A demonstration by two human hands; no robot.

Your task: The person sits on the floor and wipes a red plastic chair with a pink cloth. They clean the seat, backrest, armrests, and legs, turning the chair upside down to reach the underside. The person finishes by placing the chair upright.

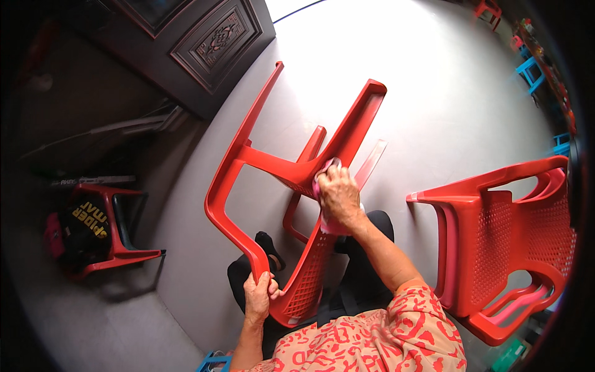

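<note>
A red plastic chair (291,180) lies tipped over in the middle of the frame, its legs pointing up toward the top. The person sits low, with the chair resting across their knees.

The left hand (259,297) is near the bottom of the frame. Its fingers are wrapped tight around the curved edge of the chair, holding it steady. The right hand (338,193) is in the middle of the frame, pressed on the underside of the seat. Its fingers are bunched around a pink cloth (323,170) that sits flat against the red plastic.

This looks like the wiping step — the cloth is on the spot where the legs meet the seat. The legs higher up and the holey back near the bottom of the frame look like they have not been reached yet, though I cannot tell how clean they are. The next move likely calls for sliding the cloth along a leg while the left hand keeps the chair from rolling.

On the right side of the frame stands a stack of red chairs (502,248) on the grey floor (427,80). At the left, in the dark, is a small red stool (114,229) — a dark bag (83,226) sits on it. A dark carved door (204,37) is at the upper left.
</note>
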